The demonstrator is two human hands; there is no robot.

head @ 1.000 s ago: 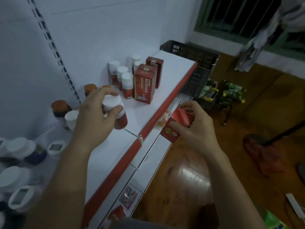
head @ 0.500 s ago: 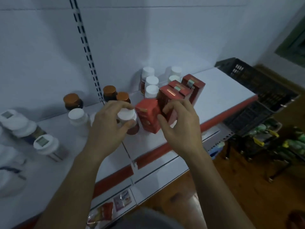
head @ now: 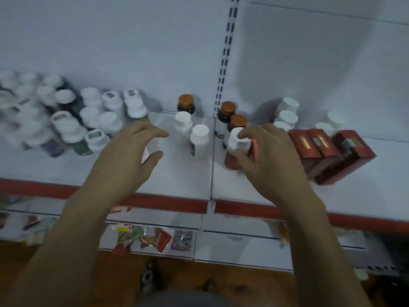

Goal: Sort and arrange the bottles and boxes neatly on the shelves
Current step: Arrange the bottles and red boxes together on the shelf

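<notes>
Bare shelf (head: 181, 173) front; bottles (head: 199, 138) (and red boxes (head: 345, 156)) along the back.

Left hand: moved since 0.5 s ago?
Yes. The left hand has let go of the white-capped red bottle and moved left across the shelf seam; the right hand now grips that bottle.

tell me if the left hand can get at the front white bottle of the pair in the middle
Probably yes: the left hand is open, and only bare shelf lies between it and the white bottle, whose left side stands free.
</notes>
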